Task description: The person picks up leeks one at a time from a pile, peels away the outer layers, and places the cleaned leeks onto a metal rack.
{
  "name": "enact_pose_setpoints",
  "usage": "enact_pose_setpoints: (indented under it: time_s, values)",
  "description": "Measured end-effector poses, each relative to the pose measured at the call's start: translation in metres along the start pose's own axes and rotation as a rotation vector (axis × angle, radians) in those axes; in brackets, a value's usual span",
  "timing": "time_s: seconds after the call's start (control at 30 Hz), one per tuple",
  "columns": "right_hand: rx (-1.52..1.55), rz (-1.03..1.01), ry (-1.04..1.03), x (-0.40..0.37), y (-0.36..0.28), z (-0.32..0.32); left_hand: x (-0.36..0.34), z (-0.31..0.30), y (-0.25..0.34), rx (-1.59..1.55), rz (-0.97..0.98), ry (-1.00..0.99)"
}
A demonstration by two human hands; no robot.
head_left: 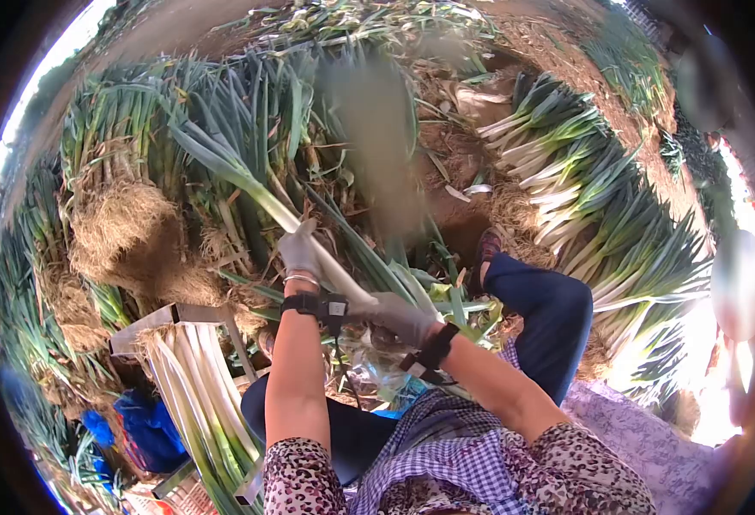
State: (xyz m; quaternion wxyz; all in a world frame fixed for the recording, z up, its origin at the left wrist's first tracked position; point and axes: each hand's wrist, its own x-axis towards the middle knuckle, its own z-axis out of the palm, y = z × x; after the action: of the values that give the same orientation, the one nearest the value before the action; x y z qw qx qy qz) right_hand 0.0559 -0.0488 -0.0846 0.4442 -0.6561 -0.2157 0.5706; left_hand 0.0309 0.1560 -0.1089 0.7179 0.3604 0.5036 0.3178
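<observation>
A single long leek [339,275] slants across the middle of the head view, its green leaves toward the upper left and its white end toward me. My left hand [298,251], in a pale glove, is closed around the white shank. At the root end, my right hand [401,318], gloved as well, has its fingers closed against the leek; its fingertips are partly hidden. Under my hands lie loose green leaves [472,309] and some clear plastic.
Tied leek bundles with roots [124,223] stand at left and ahead. A row of clean leeks [566,189] lies on the right. More white leeks [197,369] rest in a metal frame [167,316] by my left knee. Blue bags [150,429] sit lower left.
</observation>
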Motion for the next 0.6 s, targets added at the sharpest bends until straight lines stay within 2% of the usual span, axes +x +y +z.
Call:
enact_pose_setpoints:
  time_s: [0.03,0.07,0.13,0.17,0.2,0.23,0.3,0.37,0.4,0.47,0.57,0.6]
  values:
    - [0.068,0.056,-0.02,0.005,0.007,0.006,0.006,-0.006,-0.003,0.019,-0.01,0.005]
    - [-0.057,-0.023,0.082,0.001,0.004,0.005,0.017,-0.011,-0.012,0.126,0.073,0.03]
    - [-0.3,-0.149,0.266,-0.03,0.004,0.007,0.019,-0.016,-0.027,0.142,-0.059,-0.009]
    - [-0.35,-0.137,0.301,-0.045,-0.003,0.006,0.011,-0.009,-0.023,0.144,-0.118,-0.031]
    - [-0.401,-0.127,0.335,-0.063,-0.013,0.004,-0.003,0.001,-0.013,0.227,-0.115,-0.003]
    - [-0.455,-0.12,0.369,-0.077,-0.02,0.0,0.003,0.002,-0.018,0.182,-0.104,0.008]
    - [-0.449,-0.161,0.38,-0.109,-0.01,-0.004,0.044,-0.01,-0.048,0.18,-0.036,0.081]
    - [-0.326,-0.255,0.226,-0.155,-0.024,-0.022,0.061,-0.027,-0.041,0.213,-0.006,0.207]
    - [-0.262,-0.298,0.152,-0.166,-0.029,-0.028,0.074,-0.036,-0.039,0.279,0.026,0.162]
    - [-0.464,-0.194,0.082,-0.138,-0.042,-0.049,0.084,-0.043,-0.04,0.219,0.023,0.091]
    - [-0.933,-0.187,0.193,-0.097,-0.024,-0.062,0.033,-0.012,-0.013,-0.043,-0.064,-0.12]
    - [-0.955,-0.246,0.271,-0.079,-0.019,-0.055,0.039,-0.019,-0.028,0.062,0.036,-0.324]
